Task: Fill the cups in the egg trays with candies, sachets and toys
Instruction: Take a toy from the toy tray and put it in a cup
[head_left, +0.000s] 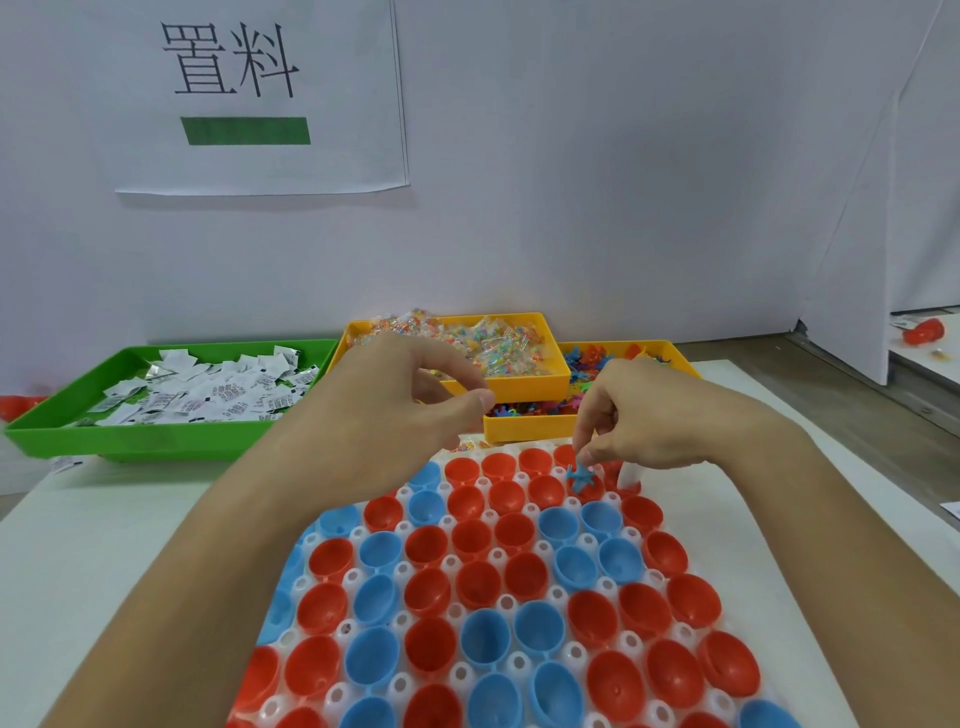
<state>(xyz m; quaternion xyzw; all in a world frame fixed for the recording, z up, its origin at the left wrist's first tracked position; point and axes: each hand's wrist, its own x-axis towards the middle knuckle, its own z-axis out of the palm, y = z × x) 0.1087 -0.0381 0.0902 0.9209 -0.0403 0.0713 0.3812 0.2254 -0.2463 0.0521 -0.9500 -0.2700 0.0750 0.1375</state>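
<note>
Right of centre in the head view, a toy goes into a cup.
Fingertips of the right hand (639, 415) pinch a small blue toy (581, 477) just over a red cup (587, 486) in the top rows of the white egg tray (498, 603). The left hand (410, 395), upper centre, hovers with fingers loosely curled; whether it holds anything I cannot tell. Behind lie a green bin (156, 441) of sachets (208, 392), a yellow bin (519, 387) of wrapped candies (493, 340), and another bin of toys (587, 361). The toy looks light, stiff and spiky, probably best pinched by one limb; most cups appear empty.
</note>
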